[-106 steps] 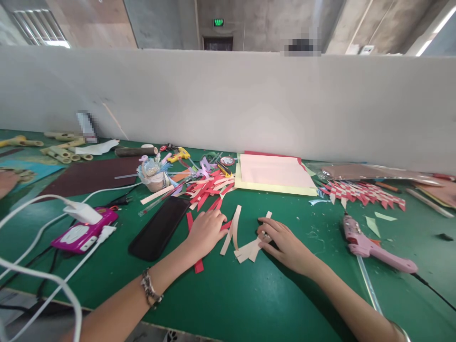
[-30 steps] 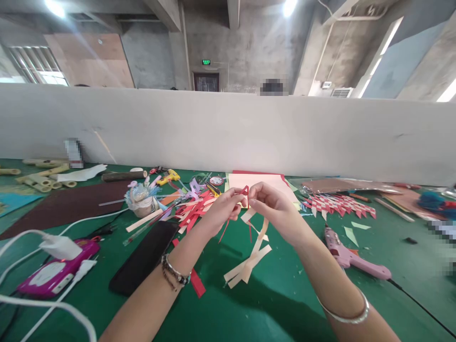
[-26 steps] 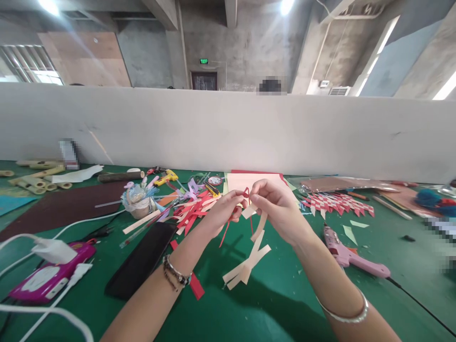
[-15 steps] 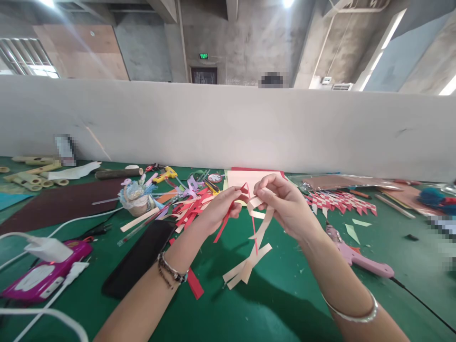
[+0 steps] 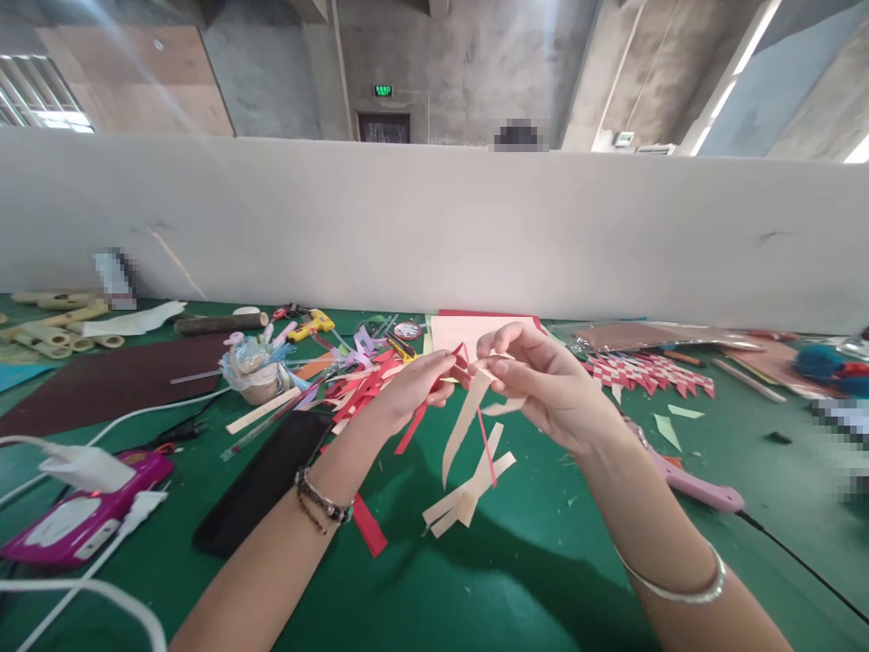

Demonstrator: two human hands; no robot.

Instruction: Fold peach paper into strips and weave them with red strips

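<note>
My left hand (image 5: pixel 414 385) pinches a folded red paper strip (image 5: pixel 412 429), one end hanging below the fingers and a thin length (image 5: pixel 487 448) dangling to the right. Facing it, my right hand (image 5: pixel 539 385) is closed on a cream paper strip (image 5: pixel 463 426), whose long end hangs down between the hands. The fingertips of both hands nearly meet, and the exact overlap of the strips is hidden there. Beneath them, several loose cream strips (image 5: pixel 468 498) lie crossed on the green table. A red strip (image 5: pixel 368 525) rests beside my left forearm.
A pile of red and cream strips (image 5: pixel 363 385) lies behind my left hand. A black case (image 5: pixel 264 484) and magenta power strip (image 5: pixel 88 521) sit left. On the right are a pink glue gun (image 5: pixel 699 487) and a woven red-and-white paper piece (image 5: pixel 652 373). A pale partition (image 5: pixel 434 226) stands behind.
The cream strip in my right hand has swung, its long end now hanging toward the left. My right fingers have shifted slightly; the left hand still grips the red strip. The view tilts slightly down.
</note>
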